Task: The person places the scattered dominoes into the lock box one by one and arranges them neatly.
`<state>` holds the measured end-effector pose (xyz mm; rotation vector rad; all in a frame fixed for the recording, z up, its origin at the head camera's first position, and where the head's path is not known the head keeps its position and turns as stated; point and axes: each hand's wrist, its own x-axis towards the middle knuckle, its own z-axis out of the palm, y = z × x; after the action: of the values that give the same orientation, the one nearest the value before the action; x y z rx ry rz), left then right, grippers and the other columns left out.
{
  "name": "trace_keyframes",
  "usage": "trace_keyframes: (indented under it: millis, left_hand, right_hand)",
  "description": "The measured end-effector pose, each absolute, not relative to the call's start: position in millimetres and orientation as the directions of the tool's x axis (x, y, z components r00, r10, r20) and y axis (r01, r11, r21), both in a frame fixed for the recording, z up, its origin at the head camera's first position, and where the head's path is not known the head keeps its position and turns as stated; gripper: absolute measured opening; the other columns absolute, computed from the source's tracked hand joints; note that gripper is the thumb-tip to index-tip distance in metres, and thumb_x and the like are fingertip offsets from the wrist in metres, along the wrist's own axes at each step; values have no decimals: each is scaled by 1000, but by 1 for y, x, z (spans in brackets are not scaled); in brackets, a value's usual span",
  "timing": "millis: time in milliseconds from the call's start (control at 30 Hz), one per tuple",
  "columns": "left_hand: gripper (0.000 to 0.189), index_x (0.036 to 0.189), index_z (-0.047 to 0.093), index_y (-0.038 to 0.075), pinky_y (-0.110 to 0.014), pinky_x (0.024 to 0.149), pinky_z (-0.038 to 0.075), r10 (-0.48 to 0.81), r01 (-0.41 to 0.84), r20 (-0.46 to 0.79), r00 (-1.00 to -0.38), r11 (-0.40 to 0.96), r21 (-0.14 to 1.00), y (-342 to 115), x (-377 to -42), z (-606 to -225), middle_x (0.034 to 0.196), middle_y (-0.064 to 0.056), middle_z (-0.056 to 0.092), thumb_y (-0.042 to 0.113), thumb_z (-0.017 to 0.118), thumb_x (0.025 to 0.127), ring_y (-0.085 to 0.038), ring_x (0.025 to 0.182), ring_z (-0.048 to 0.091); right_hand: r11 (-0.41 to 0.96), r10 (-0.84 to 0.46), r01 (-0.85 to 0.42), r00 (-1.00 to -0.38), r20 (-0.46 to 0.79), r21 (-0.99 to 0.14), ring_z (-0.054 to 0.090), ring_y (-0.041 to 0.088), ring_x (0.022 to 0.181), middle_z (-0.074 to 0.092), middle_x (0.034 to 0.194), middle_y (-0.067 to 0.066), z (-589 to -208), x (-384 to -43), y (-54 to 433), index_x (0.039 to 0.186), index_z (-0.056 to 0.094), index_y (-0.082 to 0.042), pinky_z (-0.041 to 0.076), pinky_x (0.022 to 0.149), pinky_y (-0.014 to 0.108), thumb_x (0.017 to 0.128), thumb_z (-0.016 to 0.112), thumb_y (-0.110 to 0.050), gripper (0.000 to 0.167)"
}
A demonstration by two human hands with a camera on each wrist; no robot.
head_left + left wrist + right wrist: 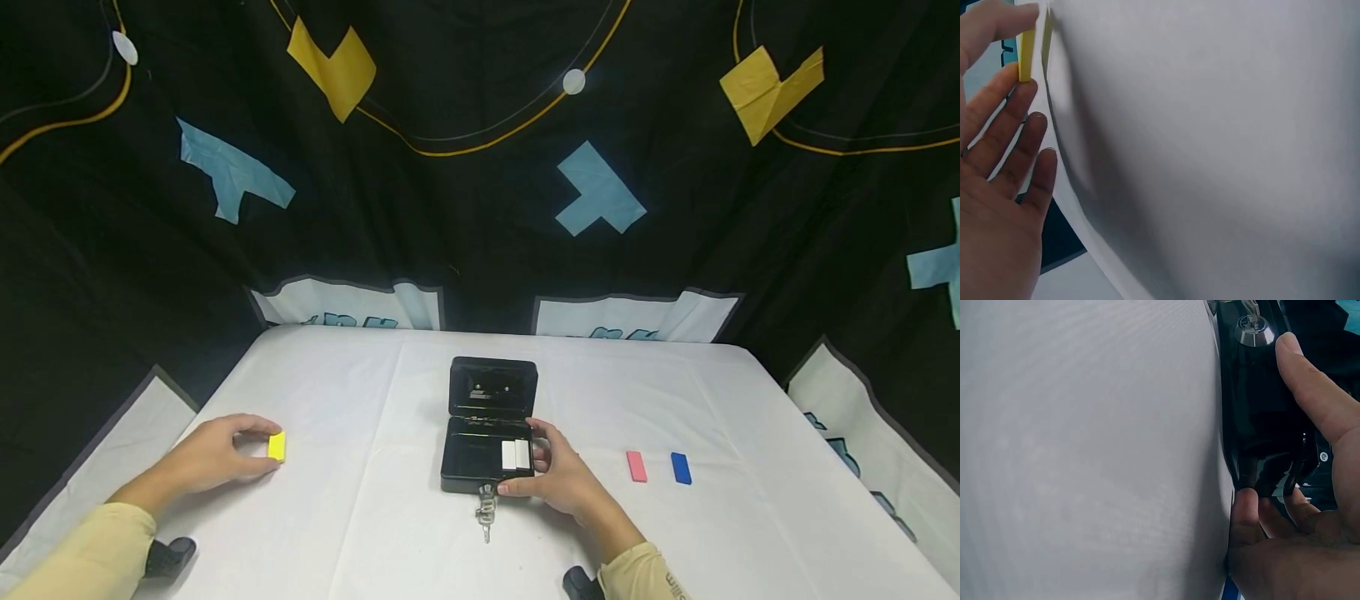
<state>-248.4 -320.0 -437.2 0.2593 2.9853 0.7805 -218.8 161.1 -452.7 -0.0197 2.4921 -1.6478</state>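
Observation:
At the left of the table, my left hand (217, 454) pinches a yellow block (277, 447) between thumb and fingertips. The left wrist view shows that yellow block (1026, 56) under the thumb, with the other fingers spread. A black metal cash box (472, 454) stands near the middle with its lid (493, 387) raised. Two white blocks (515, 454) lie side by side in its right part. My right hand (558, 475) grips the box's right side, thumb at the front, fingers around the side wall. Keys (486, 512) hang from the lock (1254, 331) on the front.
To the right of the box, a pink block (637, 467) and a blue block (681, 468) lie on the white tablecloth (390, 533). A black curtain (480, 208) with yellow and light-blue shapes hangs behind the table's far edge.

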Motion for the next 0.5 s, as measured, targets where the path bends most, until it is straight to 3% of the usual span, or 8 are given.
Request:
trace_keyframes:
  millis: [233,500]
  left_hand:
    - [52,120,72,11,-49,87,54,188,223,119,-975,823,523,-306,-252,-438,117,-13,67,33,89,76,-35,107,60]
    - [48,120,72,15,-40,79,54,208,259,153,-966,787,560,-280,-256,-436,112,-7,66,27,88,77,-28,100,59]
  right_hand:
    - [398,-91,80,-988,-126,-914,60,32,118,58,132,16,-454,-220,162,154,36,-16,44,100,57,58,100,-20,114]
    - [385,-90,81,-988,-124,-919,59,35,121,56,135,17,-455,-221,162,154,36,-17,44,101,58,58,100,-22,115]
